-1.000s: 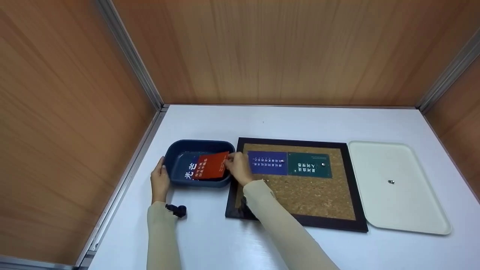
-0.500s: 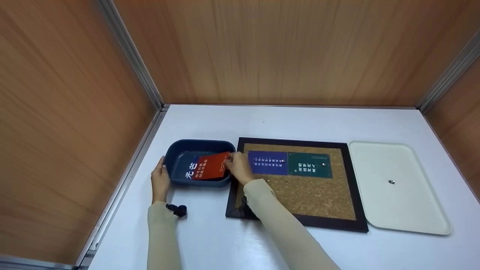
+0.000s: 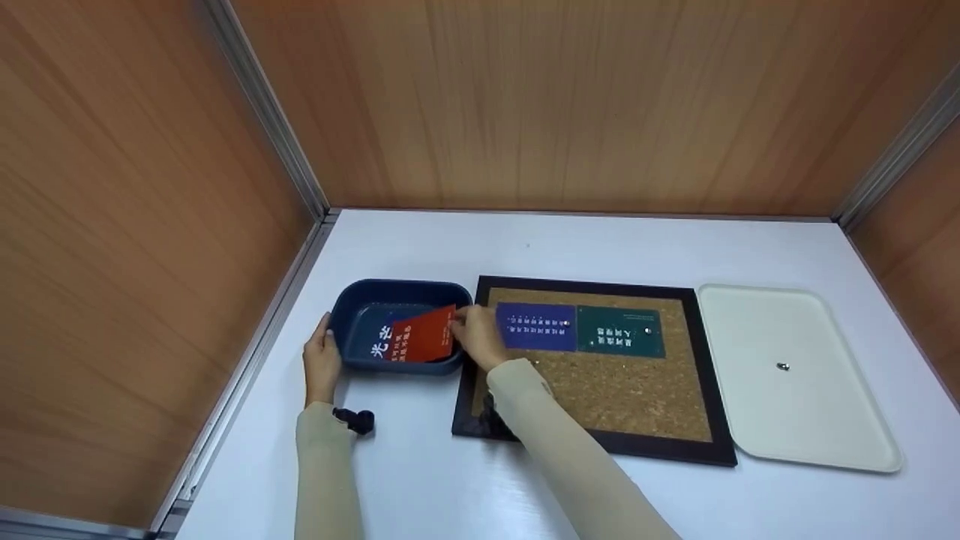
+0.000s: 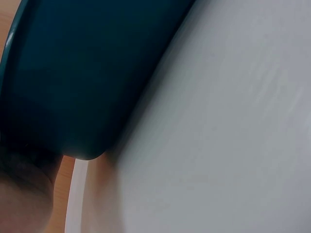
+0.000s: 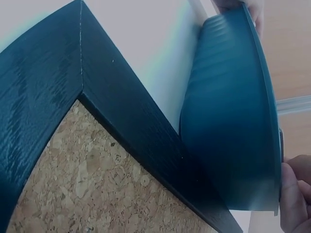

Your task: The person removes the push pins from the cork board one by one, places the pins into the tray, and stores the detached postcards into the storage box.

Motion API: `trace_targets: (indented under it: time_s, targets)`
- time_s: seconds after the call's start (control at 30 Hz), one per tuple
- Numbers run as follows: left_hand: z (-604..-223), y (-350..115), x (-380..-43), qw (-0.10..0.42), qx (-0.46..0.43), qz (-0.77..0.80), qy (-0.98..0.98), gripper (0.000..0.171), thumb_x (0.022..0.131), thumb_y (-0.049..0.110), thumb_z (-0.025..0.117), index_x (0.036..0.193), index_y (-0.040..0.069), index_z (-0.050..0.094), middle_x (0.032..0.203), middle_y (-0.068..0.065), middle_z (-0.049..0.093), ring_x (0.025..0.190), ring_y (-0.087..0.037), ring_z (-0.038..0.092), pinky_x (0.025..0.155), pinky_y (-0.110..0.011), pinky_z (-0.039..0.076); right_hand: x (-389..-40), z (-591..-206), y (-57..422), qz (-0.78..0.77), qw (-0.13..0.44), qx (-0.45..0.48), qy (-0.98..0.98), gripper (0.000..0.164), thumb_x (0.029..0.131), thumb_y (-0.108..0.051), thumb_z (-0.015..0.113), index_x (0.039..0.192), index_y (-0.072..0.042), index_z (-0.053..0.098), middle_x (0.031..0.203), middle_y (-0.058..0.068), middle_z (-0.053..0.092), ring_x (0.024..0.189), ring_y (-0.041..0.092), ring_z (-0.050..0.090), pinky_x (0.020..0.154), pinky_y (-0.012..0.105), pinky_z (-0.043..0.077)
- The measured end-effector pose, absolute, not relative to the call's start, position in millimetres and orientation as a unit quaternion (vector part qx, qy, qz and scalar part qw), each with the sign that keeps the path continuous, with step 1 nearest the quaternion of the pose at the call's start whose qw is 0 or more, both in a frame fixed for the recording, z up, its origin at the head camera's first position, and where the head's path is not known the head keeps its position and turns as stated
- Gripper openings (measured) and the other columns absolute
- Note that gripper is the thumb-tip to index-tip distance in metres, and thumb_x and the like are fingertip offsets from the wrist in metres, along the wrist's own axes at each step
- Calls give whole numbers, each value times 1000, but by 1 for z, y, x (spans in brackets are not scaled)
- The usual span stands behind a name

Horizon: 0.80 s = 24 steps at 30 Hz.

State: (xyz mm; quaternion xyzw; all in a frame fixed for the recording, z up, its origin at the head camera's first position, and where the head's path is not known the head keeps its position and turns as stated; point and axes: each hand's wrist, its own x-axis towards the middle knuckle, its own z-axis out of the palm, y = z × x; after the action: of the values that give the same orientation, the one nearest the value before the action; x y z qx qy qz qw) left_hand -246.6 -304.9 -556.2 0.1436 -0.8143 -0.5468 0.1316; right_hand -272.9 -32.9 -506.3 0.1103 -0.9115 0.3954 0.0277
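Note:
My left hand (image 3: 321,364) holds the left end of a dark blue plastic basin (image 3: 354,326); the right wrist view shows fingers on both sides of its rim. At the basin's right end, my right hand (image 3: 482,336) pinches the right edge of a red card (image 3: 429,336) with white lettering. The card slants inside the basin, its right edge near the rim. Beneath it, a dark blue card (image 3: 381,341) with large white characters partly shows. In the left wrist view, the basin's outer wall (image 4: 82,82) fills the upper left.
Right of the basin lies a cork board (image 3: 600,397) in a black frame, bearing a purple card (image 3: 535,327) and a green card (image 3: 620,331) with small shiny pins. Farther right, a pale tray (image 3: 795,420) holds a small metallic piece (image 3: 783,367). Wooden panels (image 3: 570,105) enclose the white table.
The red card has shifted slightly, its left end turning and dipping while my right hand keeps its pinch. Both hands stay in nearly the same place.

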Motion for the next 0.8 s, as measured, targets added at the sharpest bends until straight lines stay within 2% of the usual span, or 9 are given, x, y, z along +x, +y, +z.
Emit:
trace_targets:
  time_s: [0.13,0.3,0.4,0.5,0.63,0.8]
  targets:
    - [-557,-304,-246,127,146,-546,-815,45,104,3,30,148,-3,31,155,-20,29,146,-31,23,122,-39,20,-272,-508,-33,394,36,116,-911,15,89,-12,66,97,-4,76,83,5,74,65,8,58,56,20,48]
    - [-559,-303,-246,127,146,-542,-818,45,103,3,30,147,-3,32,154,-21,30,146,-32,23,122,-39,20,-272,-508,-35,405,50,113,-906,14,87,-7,66,94,0,76,87,10,75,72,14,66,61,26,55]
    - [-559,-303,-246,130,144,-540,-819,44,103,3,30,147,-4,32,154,-21,30,146,-32,24,122,-40,20,-272,-508,-35,429,43,103,-896,14,86,-4,66,95,2,75,88,12,75,77,19,69,65,29,57]
    - [-559,-304,-246,132,141,-540,-819,44,103,3,30,147,-5,32,154,-22,30,146,-33,24,122,-40,20,-273,-507,-35,475,27,84,-876,14,85,0,65,94,5,73,85,15,74,73,20,69,62,27,56]
    - [-558,-305,-248,133,138,-542,-818,44,103,3,31,147,-4,32,154,-22,31,146,-32,24,122,-40,21,-274,-506,-37,495,25,56,-867,13,85,1,65,94,4,74,80,13,73,66,16,65,57,23,53]
    - [-557,-305,-248,129,142,-541,-819,44,103,3,31,147,-4,32,154,-22,31,146,-32,24,122,-40,21,-272,-507,-40,451,64,59,-888,11,86,-7,69,91,-2,76,82,7,75,69,14,67,60,25,55]
